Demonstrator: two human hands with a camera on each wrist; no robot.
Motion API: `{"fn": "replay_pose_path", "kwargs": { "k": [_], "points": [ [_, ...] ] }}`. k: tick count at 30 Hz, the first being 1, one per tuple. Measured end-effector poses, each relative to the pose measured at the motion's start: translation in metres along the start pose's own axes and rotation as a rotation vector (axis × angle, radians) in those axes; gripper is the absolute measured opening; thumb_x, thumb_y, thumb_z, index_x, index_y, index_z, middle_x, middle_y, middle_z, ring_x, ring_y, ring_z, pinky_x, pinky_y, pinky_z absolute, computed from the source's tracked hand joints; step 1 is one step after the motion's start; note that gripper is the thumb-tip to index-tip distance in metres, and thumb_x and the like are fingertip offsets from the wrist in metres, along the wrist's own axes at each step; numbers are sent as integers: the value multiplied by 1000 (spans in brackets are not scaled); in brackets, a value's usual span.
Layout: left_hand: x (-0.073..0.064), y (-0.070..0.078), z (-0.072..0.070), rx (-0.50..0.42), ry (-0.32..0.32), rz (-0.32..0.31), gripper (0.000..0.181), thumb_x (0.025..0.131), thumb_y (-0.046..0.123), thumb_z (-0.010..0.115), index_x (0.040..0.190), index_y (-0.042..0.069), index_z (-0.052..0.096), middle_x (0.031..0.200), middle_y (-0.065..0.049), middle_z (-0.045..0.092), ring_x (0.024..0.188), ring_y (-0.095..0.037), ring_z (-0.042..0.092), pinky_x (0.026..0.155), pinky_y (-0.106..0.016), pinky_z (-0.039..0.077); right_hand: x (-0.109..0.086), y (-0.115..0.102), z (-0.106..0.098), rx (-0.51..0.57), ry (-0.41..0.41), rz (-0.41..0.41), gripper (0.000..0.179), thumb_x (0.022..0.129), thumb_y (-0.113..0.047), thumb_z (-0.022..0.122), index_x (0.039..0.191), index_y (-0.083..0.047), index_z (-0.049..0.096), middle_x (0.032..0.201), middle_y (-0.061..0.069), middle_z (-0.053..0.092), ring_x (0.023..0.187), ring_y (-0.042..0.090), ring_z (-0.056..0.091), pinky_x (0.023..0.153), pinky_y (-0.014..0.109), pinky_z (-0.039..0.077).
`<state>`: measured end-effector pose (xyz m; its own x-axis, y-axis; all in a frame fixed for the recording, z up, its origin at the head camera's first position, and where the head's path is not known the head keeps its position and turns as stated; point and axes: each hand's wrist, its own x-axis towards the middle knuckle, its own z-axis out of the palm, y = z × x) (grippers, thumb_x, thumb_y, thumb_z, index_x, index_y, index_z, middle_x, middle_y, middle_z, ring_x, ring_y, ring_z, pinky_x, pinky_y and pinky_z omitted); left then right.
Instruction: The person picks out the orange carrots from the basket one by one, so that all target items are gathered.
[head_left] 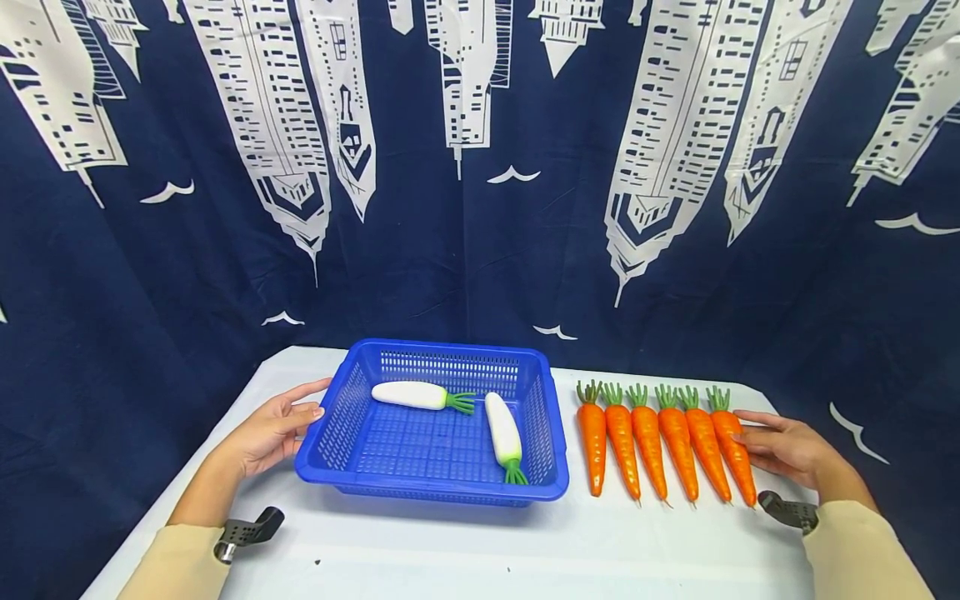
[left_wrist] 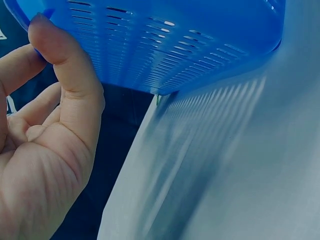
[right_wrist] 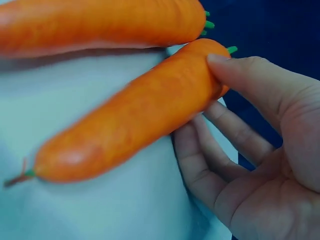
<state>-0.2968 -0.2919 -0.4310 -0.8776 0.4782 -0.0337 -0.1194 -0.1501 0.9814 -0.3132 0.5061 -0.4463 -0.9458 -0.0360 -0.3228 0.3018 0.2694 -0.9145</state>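
A blue plastic basket (head_left: pixel 431 487) with slotted walls stands on the white table, and my left hand (head_left: pixel 273 429) pinches its left rim. The left wrist view shows the thumb (left_wrist: pixel 67 60) at the rim, close against the slotted basket wall (left_wrist: pixel 200 30). Inside lie two white radishes with green tops, one sideways at the back (head_left: pixel 408 395), one lengthwise on the right (head_left: pixel 502 429). My right hand (head_left: pixel 795 450) holds the rightmost carrot (head_left: pixel 733 446) near its leafy end. In the right wrist view, the thumb lies on top of that carrot (right_wrist: pixel 125 120), other fingers along its far side and underneath.
Several more carrots (head_left: pixel 648 442) lie side by side in a row right of the basket, leaves toward the back. A dark blue curtain (head_left: pixel 465 250) with white buildings hangs behind the white table (head_left: pixel 420 550). A dark wrist mount (head_left: pixel 251 529) sits at each cuff.
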Motion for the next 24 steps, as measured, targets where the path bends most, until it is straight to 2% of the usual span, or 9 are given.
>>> {"fn": "replay_pose_path", "kwargs": {
  "k": [6,13,19,24],
  "points": [
    [1,0,0,4,5,-5,64,107,6,48,162,8,14,118,-1,73,102,-18,75,88,-39,64,0,1,1,-22,26,0,57,95,-18,74,148,-12,53,104,-19,68,92,5,70,85,29,64],
    [1,-1,-1,-4,0,-4,62,108,5,47,161,9,17,118,-1,73,102,-18,75,88,-39,64,1,3,3,-9,36,2,48,96,-18,74,142,-20,60,103,-18,69,91,5,71,84,27,64],
    [1,-1,-1,-2,1,-8,60,108,5,47,161,11,20,118,-1,73,102,-18,75,88,-40,64,0,3,3,-4,32,4,50,96,-17,74,143,-18,60,104,-18,68,91,5,71,84,28,64],
    [2,-1,0,2,11,-13,61,107,5,48,161,11,19,118,-1,72,102,-18,75,88,-40,64,0,2,1,-36,54,21,61,94,-21,76,149,-12,53,104,-16,68,91,6,70,84,29,64]
  ]
}}
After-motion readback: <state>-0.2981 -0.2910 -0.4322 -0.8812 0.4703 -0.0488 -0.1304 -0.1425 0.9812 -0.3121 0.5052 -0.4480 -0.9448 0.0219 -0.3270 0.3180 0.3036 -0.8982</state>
